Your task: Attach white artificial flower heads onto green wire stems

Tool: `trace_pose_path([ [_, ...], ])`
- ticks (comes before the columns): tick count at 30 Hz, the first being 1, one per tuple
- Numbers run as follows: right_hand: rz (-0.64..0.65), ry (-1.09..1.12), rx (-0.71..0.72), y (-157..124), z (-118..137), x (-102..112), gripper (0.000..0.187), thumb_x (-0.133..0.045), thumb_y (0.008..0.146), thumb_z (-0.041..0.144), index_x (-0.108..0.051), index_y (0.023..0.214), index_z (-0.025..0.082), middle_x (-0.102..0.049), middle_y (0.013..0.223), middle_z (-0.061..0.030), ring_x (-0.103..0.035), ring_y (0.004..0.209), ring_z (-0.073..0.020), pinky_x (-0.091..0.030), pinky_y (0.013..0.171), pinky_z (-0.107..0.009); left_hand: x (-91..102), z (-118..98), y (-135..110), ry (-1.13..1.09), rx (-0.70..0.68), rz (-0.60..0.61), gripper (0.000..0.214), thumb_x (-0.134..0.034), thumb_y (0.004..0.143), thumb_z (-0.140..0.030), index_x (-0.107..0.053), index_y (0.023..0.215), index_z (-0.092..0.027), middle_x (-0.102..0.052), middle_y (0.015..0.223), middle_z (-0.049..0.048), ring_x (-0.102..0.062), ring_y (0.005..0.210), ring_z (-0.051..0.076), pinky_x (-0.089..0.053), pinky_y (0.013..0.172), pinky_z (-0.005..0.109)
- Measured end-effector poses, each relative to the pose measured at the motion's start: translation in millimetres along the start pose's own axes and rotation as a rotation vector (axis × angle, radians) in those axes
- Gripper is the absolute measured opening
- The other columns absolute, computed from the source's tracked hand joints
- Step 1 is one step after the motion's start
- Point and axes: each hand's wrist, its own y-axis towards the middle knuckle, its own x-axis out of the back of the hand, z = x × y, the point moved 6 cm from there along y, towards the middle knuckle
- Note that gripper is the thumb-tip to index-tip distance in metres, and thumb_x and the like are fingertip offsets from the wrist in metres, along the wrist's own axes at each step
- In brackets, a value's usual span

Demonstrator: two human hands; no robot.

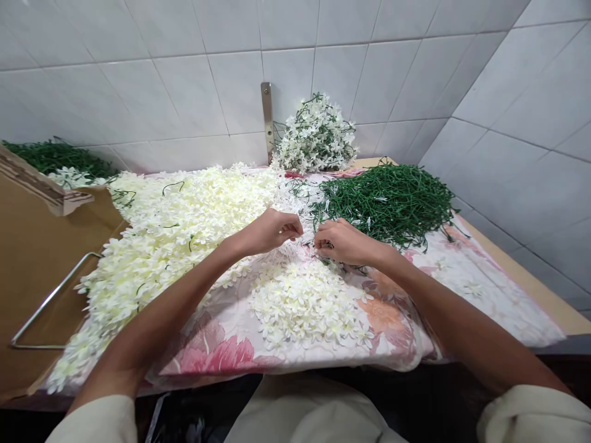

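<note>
My left hand (272, 231) and my right hand (344, 242) meet at the middle of the table, fingers curled and pinched, almost touching each other. What they pinch is too small to make out. Just below them lies a small pile of loose white artificial flowers (307, 307) on a floral cloth (221, 344). A much larger heap of white flowers (170, 227) spreads to the left. A pile of green plastic stems (392, 200) lies to the right of my right hand.
A bunch of white flowers on stems (318, 135) leans on the tiled wall at the back. A cardboard box (32, 246) with a metal rod (50, 298) stands left, more green stems (55, 157) behind it. The wooden table edge (545, 295) runs along the right.
</note>
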Motion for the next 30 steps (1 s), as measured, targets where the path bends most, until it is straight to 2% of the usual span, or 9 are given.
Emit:
trace_pose_path([
  [3, -0.131, 0.194, -0.035, -1.4, -0.2, 12.5, 0.009, -0.055, 0.079, 0.021, -0.061, 0.073, 0.016, -0.062, 0.079, -0.0038, -0.053, 0.073, -0.0165, -0.036, 0.07, -0.029, 2.8, -6.7, 0.5, 0.006, -0.035, -0.076, 0.008, -0.06, 0.085, -0.018, -0.067, 0.084, -0.014, -0.072, 0.083, 0.0052, -0.067, 0.076, 0.015, -0.053, 0.071, 0.028],
  [6, -0.234, 0.479, -0.137, -3.4, -4.9, 17.0, 0.012, -0.057, 0.077, 0.025, -0.058, 0.068, 0.016, -0.059, 0.066, -0.0002, -0.052, 0.06, -0.0128, -0.038, 0.058, -0.025, 2.3, -16.7, 0.1, -0.013, -0.098, -0.135, 0.009, -0.059, 0.087, -0.02, -0.065, 0.084, -0.014, -0.07, 0.088, 0.0058, -0.065, 0.078, 0.015, -0.052, 0.073, 0.028],
  [9, -0.266, 0.791, -0.2, -3.0, -7.0, 10.2, 0.012, -0.06, 0.074, 0.026, -0.056, 0.067, 0.017, -0.06, 0.057, 0.001, -0.056, 0.053, -0.0132, -0.042, 0.053, -0.026, -3.5, -22.2, -0.4, -0.009, -0.117, -0.152, 0.008, -0.056, 0.088, -0.02, -0.063, 0.085, -0.015, -0.069, 0.093, 0.0069, -0.064, 0.081, 0.015, -0.052, 0.074, 0.029],
  [14, -0.299, 1.167, -0.178, -0.2, -3.1, 2.6, 0.015, -0.068, 0.067, 0.026, -0.056, 0.065, 0.017, -0.063, 0.054, 0.0008, -0.062, 0.049, -0.0142, -0.049, 0.051, -0.027, -9.3, -20.1, -1.3, 0.124, -0.055, -0.219, 0.008, -0.053, 0.087, -0.014, -0.06, 0.084, -0.015, -0.067, 0.082, 0.0051, -0.061, 0.072, 0.015, -0.047, 0.065, 0.027],
  [18, -0.316, 1.292, -0.181, 0.2, -2.6, 1.7, 0.019, -0.073, 0.065, 0.027, -0.058, 0.066, 0.016, -0.064, 0.054, 0.001, -0.064, 0.051, -0.0147, -0.051, 0.052, -0.026, -10.6, -18.1, -1.5, 0.144, -0.044, -0.237, 0.009, -0.051, 0.087, -0.013, -0.059, 0.082, -0.015, -0.066, 0.08, 0.0049, -0.059, 0.07, 0.015, -0.045, 0.063, 0.026],
  [23, -0.297, 1.467, -0.168, 0.9, -3.7, -1.3, 0.025, -0.075, 0.066, 0.034, -0.061, 0.075, 0.016, -0.069, 0.065, -0.0014, -0.071, 0.065, -0.0189, -0.056, 0.067, -0.031, -7.0, -16.7, -1.5, 0.184, -0.028, -0.273, 0.011, -0.05, 0.089, -0.015, -0.059, 0.084, -0.015, -0.064, 0.082, 0.0054, -0.056, 0.071, 0.015, -0.043, 0.062, 0.027],
  [26, -0.3, 1.466, -0.139, 1.0, -3.1, -2.4, 0.033, -0.081, 0.063, 0.029, -0.059, 0.085, 0.017, -0.073, 0.074, -0.0024, -0.072, 0.073, -0.0185, -0.057, 0.074, -0.032, -3.0, -16.2, -1.9, 0.19, 0.006, -0.304, 0.009, -0.051, 0.089, -0.018, -0.058, 0.084, -0.015, -0.063, 0.083, 0.0048, -0.055, 0.07, 0.015, -0.042, 0.062, 0.027],
  [30, -0.364, 1.36, -0.164, 0.1, -4.0, -3.9, 0.033, -0.081, 0.065, 0.034, -0.059, 0.081, 0.016, -0.073, 0.071, -0.0027, -0.072, 0.068, -0.0173, -0.058, 0.07, -0.032, -2.1, -17.1, -1.6, 0.13, 0.009, -0.292, 0.009, -0.051, 0.089, -0.018, -0.056, 0.083, -0.016, -0.062, 0.08, 0.004, -0.054, 0.069, 0.015, -0.042, 0.062, 0.027],
])
